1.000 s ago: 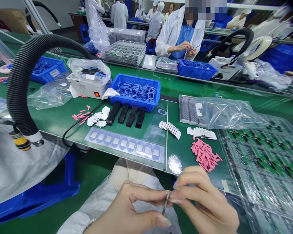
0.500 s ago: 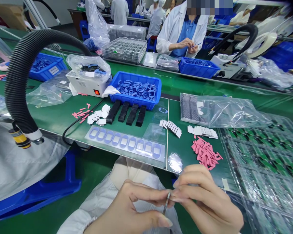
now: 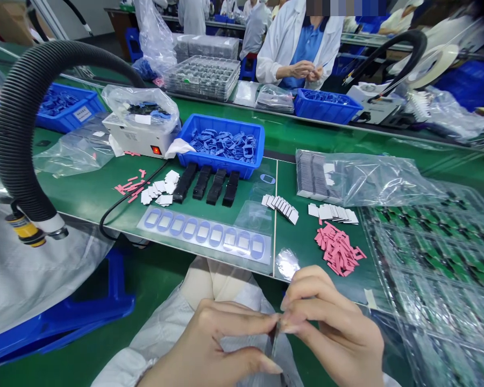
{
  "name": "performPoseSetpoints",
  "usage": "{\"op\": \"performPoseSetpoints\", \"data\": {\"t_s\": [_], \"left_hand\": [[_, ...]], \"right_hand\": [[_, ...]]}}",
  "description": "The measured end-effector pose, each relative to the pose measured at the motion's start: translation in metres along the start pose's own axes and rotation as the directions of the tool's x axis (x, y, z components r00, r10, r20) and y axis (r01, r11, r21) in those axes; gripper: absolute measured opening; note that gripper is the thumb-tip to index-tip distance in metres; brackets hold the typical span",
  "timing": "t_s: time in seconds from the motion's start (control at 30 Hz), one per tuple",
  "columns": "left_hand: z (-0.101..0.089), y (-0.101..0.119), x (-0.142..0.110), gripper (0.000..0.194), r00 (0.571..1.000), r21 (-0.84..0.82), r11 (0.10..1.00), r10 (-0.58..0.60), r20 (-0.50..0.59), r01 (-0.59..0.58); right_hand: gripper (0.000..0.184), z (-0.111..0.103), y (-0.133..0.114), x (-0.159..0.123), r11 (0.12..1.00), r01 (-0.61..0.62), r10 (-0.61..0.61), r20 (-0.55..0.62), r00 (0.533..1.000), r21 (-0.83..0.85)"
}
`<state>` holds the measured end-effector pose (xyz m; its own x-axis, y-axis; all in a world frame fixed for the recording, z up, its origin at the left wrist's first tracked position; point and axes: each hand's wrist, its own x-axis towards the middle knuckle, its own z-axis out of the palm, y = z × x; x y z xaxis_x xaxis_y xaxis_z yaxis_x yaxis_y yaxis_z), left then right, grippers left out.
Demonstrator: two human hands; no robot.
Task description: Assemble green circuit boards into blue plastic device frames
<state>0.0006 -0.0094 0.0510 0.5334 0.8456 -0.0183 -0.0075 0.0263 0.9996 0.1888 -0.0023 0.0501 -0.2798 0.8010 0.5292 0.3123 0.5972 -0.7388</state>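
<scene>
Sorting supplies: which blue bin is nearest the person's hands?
The blue bin behind the four black bars, ahead of the left hand and right hand; others sit farther off.

I'm scanning the bench from here, and right now I'm not getting a single readable word. Over on the far left, the blue plastic bin [image 3: 52, 124] is showing a small white label [image 3: 83, 114], but its print is blurring out on me. Nearer in, a white slip [image 3: 143, 119] is sitting with the clear plastic bag [image 3: 123, 99] on the white machine [image 3: 129, 137], and I'm making out no characters there either. Nothing legible is coming through, no brands, no numbers.
</scene>
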Motion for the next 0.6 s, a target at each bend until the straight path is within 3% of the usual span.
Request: {"op": "performPoseSetpoints", "data": {"t_s": [0.37, 0.6], "left_hand": [[0.005, -0.004, 0.003, 0.024, 0.993, 0.087, 0.989, 0.116, 0.017, -0.117], [0.005, -0.004, 0.002, 0.023, 0.998, 0.071, 0.996, -0.047, 0.029, 0.045]], "right_hand": [[0.012, 0.001, 0.003, -0.012, 1.0, 0.001, 0.0, -0.043, 0.999, 0.02], [0.012, 0.001, 0.005, -0.015, 1.0, -0.021, 0.022, -0.045, 0.999, 0.024]]}}
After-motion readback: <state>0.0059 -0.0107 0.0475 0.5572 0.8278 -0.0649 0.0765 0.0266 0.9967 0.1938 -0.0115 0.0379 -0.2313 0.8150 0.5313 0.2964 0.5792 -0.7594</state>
